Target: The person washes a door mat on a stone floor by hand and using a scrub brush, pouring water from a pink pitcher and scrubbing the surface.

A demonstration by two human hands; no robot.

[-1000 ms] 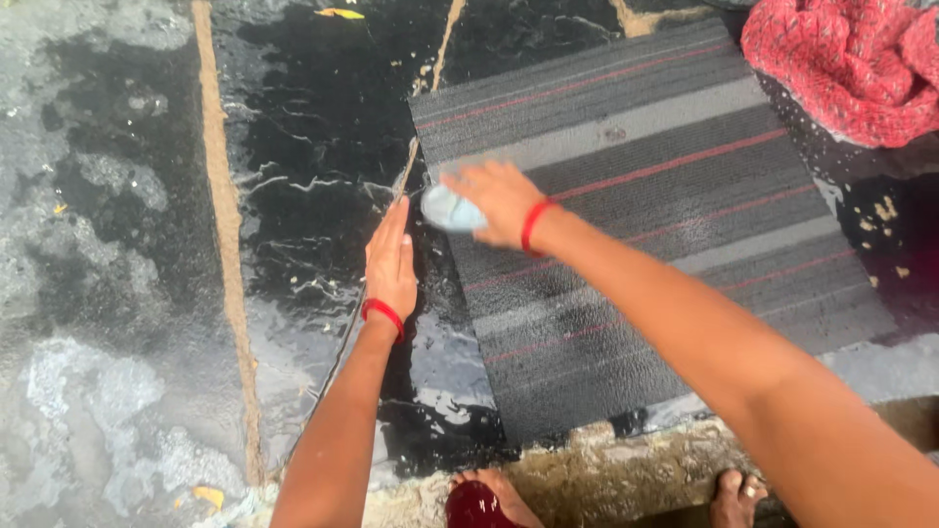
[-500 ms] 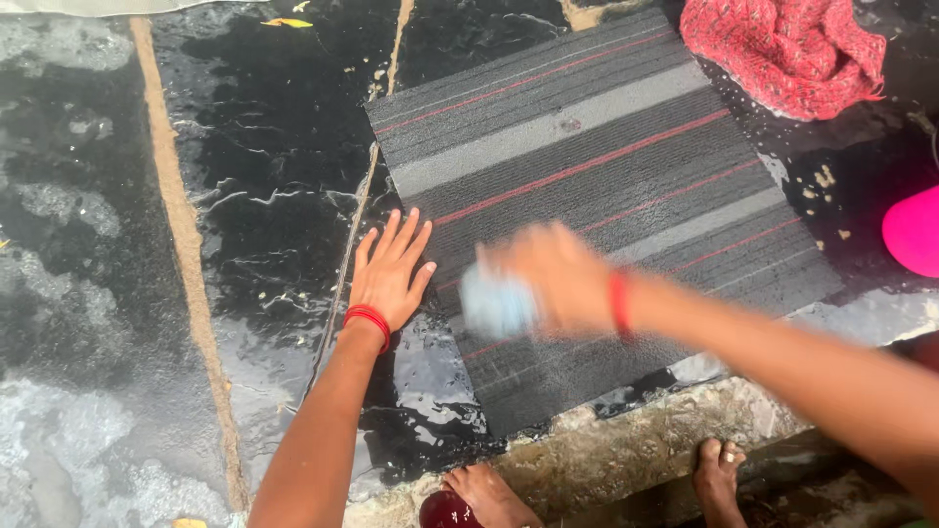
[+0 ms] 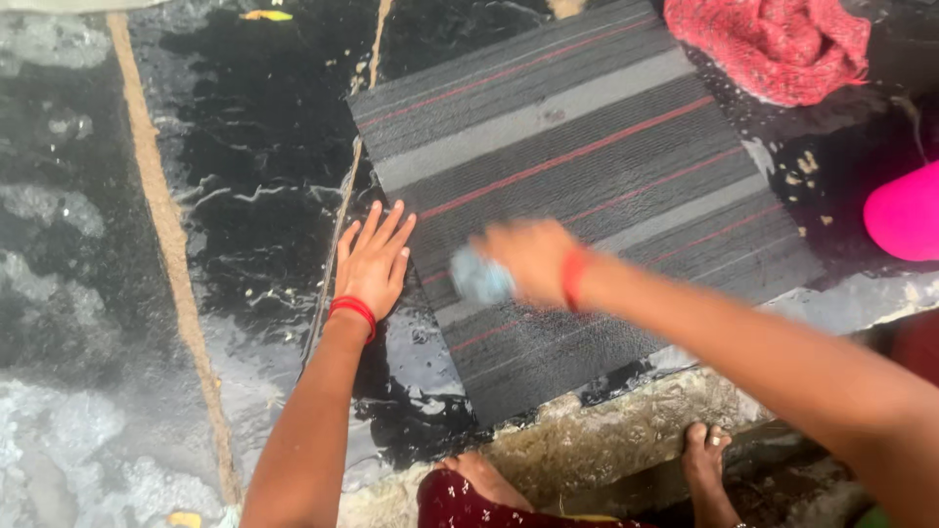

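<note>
A ribbed grey mat (image 3: 587,186) with thin red stripes lies flat on the wet black stone floor (image 3: 264,147), its long axis running from lower left to upper right of the frame, its near corner at the rough stone ledge (image 3: 606,440). The left hand (image 3: 375,259) lies spread flat on the floor beside the mat's left edge. The right hand (image 3: 533,259), blurred, grips a pale blue bar (image 3: 479,279) against the mat's lower middle. A red knitted cloth (image 3: 773,44) sits bunched at upper right, with a pink rounded object (image 3: 905,213) at the right edge.

Wet black stone floor (image 3: 264,127) carries a striped mat (image 3: 587,166), red cloth (image 3: 773,44), pink object (image 3: 905,210).
</note>
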